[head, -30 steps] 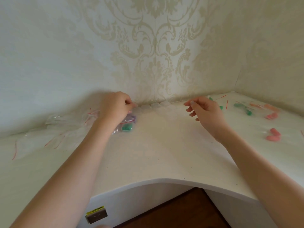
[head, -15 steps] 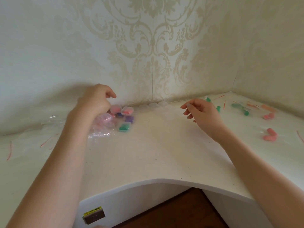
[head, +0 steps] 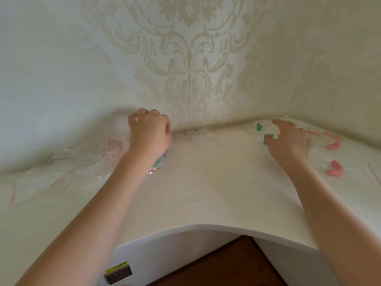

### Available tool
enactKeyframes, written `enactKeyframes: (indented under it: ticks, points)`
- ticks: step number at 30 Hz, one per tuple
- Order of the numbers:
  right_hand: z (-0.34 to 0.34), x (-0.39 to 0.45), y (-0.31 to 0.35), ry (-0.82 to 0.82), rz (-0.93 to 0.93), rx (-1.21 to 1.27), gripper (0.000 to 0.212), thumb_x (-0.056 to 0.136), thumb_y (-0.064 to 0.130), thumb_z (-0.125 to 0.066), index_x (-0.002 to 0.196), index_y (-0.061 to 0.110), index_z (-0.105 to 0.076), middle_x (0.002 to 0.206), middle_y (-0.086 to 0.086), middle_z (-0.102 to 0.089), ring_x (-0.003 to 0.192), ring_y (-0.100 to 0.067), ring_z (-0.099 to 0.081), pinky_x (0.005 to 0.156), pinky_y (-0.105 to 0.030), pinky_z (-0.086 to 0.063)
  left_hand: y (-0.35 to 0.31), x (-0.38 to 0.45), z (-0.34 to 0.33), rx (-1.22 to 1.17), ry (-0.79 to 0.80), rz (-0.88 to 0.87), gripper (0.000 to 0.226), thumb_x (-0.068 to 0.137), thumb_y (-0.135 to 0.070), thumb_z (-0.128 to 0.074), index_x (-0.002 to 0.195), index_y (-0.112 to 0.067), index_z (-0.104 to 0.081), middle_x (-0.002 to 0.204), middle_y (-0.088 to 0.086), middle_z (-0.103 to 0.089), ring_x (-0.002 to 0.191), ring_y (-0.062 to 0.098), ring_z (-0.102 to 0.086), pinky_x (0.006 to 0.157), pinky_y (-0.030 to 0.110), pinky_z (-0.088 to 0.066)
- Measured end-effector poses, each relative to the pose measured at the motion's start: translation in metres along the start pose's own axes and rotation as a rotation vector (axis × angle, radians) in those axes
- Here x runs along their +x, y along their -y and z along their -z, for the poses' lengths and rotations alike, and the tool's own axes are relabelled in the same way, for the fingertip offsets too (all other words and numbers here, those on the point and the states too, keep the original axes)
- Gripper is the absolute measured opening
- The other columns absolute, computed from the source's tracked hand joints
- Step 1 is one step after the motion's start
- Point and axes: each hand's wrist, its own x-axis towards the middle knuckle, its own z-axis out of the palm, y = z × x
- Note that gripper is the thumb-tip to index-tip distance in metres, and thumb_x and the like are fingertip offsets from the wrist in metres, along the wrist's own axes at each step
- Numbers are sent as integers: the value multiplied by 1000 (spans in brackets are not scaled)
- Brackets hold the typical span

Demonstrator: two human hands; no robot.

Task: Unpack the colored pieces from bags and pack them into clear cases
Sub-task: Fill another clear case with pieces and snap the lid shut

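Observation:
My left hand (head: pixel 149 134) is curled in a fist near the back wall, over small filled cases; a green case (head: pixel 159 161) peeks out beneath it. A clear bag with a red strip (head: pixel 155 169) comes out from under that wrist, gripped by the hand. My right hand (head: pixel 288 140) reaches to the right with fingers spread and rests on a clear bag holding green pieces (head: pixel 259 126). Empty clear cases (head: pixel 191 134) stand in a row at the wall corner between my hands.
Emptied clear bags with red strips (head: pixel 82 162) lie at the left. Pink pieces (head: pixel 335 169) and orange pieces (head: pixel 332 135) lie at the right. The white desk (head: pixel 206 193) has a curved front cut-out, and walls close off its back and right.
My left hand rose with the bag, uncovering the filled cases, then came back down over them. My right hand moved right and down onto the bag of green pieces.

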Motion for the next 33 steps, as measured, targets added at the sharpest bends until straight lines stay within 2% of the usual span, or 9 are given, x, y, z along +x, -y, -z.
enactKeyframes:
  ticks: [5,10,14,18,19,21,23,27,33]
  points:
    - [-19,0,-10,221,18,-122,42,95,38,-48,136,29,-48,140,-3,-50,131,-26,-39,104,-40,-28,-42,-24,-28,-166,95,-354,18,82,-17,-57,94,-17,-70,98,3,-68,104,28,-54,93,36,-29]
    - [-20,5,-15,-26,72,99,20,90,9,-55,105,9,-68,108,-14,-67,101,-32,-58,83,-36,-44,-62,-37,-38,-396,141,-449,18,86,-17,-59,101,-15,-69,104,1,-67,105,23,-55,96,34,-31]
    - [-2,-8,18,-236,129,582,12,90,16,-60,95,16,-71,87,3,-70,85,-15,-64,75,-22,-47,-65,-35,-34,-958,234,-90,24,85,-20,-68,108,-16,-65,102,-4,-66,94,10,-61,88,26,-45]
    - [-1,-35,54,337,99,1135,7,90,10,-62,89,9,-68,75,-5,-72,69,-17,-70,73,-25,-58,-65,-29,-33,-1424,545,366,74,70,-37,-80,133,-19,-46,125,-9,-57,107,3,-58,95,23,-45]
    - [-4,-41,57,465,93,1115,9,91,10,-60,89,7,-68,75,-8,-72,68,-20,-71,72,-27,-59,-63,-28,-36,-1511,556,417,75,66,-37,-82,130,-17,-49,124,-6,-59,109,6,-59,96,24,-45]
    - [-8,-47,57,565,114,975,13,94,12,-56,89,7,-67,79,-9,-71,69,-23,-71,69,-29,-59,-58,-25,-38,-1662,506,469,37,77,-23,-76,110,-12,-62,104,2,-68,98,11,-64,89,24,-50]
    - [-9,-45,56,538,152,849,22,97,21,-50,88,12,-68,86,-5,-72,73,-18,-69,67,-27,-55,-55,-23,-33,-1673,440,494,6,89,-8,-62,92,-11,-66,85,4,-70,80,10,-68,77,23,-54]
    - [-6,-38,52,472,124,825,36,96,41,-46,94,17,-72,87,3,-71,72,-9,-61,65,-24,-48,-55,-24,-31,-1368,396,291,14,90,-10,-61,83,-21,-66,82,-1,-67,65,2,-62,56,14,-48]
    - [-6,-36,51,495,77,834,20,92,31,-60,92,16,-73,69,4,-58,58,-8,-46,57,-21,-43,-56,-28,-34,-1252,485,38,12,89,-11,-63,86,-19,-70,87,9,-65,59,1,-53,54,13,-43]
